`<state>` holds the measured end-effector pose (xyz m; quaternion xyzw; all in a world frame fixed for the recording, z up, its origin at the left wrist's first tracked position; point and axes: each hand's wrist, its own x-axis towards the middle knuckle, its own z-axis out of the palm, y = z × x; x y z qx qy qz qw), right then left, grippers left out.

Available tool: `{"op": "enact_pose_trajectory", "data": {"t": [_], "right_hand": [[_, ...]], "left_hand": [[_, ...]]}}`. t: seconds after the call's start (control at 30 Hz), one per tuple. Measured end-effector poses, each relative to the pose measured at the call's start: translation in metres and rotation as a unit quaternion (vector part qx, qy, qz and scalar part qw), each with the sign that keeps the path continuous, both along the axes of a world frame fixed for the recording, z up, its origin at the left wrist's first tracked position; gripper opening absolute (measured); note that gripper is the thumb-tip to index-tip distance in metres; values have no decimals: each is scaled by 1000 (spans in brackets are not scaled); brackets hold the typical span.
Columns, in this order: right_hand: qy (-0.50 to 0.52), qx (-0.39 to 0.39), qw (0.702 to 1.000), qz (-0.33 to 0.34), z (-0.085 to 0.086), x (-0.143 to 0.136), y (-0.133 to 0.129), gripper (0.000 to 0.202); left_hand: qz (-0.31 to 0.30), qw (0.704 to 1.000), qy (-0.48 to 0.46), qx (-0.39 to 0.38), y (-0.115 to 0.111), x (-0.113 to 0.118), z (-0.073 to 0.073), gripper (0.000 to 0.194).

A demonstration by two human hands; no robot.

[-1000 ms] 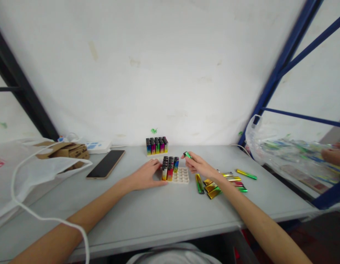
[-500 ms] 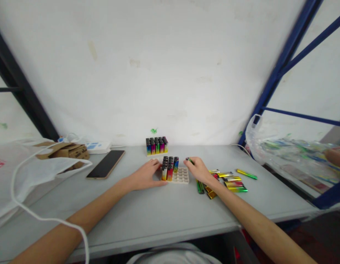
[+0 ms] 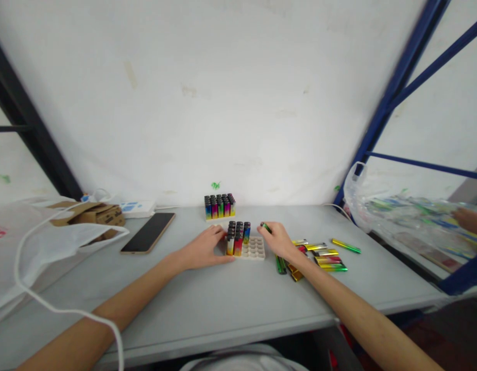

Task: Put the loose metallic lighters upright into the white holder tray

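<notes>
A pale tray [image 3: 254, 250] with round holes holds several upright lighters [image 3: 237, 241] in its left part, while holes show on its right. My left hand [image 3: 208, 247] lies at the tray's left side, thumb and fingers spread around its edge. Just right of the tray, my right hand [image 3: 276, 238] is closed on a green lighter [image 3: 265, 226], whose dark end sticks out at the fingertips. Loose colourful lighters [image 3: 326, 252] lie on the table right of that hand, some partly behind my forearm. A full block of upright lighters [image 3: 220, 207] stands behind, near the wall.
On the grey table [image 3: 207, 304], a phone [image 3: 149, 233] lies to the left. Beyond it are a cardboard box [image 3: 97, 214], a white plastic bag [image 3: 64, 252] and a white cable [image 3: 64, 310]. Clear plastic bags [image 3: 408, 216] and another person's hand [image 3: 470, 220] are at right, past a blue frame [image 3: 381, 113].
The other person's hand at the far right has shifted slightly. My hands have hardly moved, and the green lighter remains in my right hand.
</notes>
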<state>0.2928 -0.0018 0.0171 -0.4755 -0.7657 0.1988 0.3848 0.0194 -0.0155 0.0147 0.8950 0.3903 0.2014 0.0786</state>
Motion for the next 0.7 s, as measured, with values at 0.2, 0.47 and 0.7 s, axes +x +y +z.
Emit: {"op": "enact_pose_trajectory", "data": {"t": [0.2,0.47,0.7], "right_hand": [[-20,23,999,17,1,2,0,43],[-116,129,980,94,16,11,-6,36],[-112,82,985,102,19,10,-10,45]], "left_hand": [[4,1000,2,4,0,0,-1,60],[-1,1000,0,4,0,0,-1,62],[0,1000,4,0,-1,0,1,60]]}}
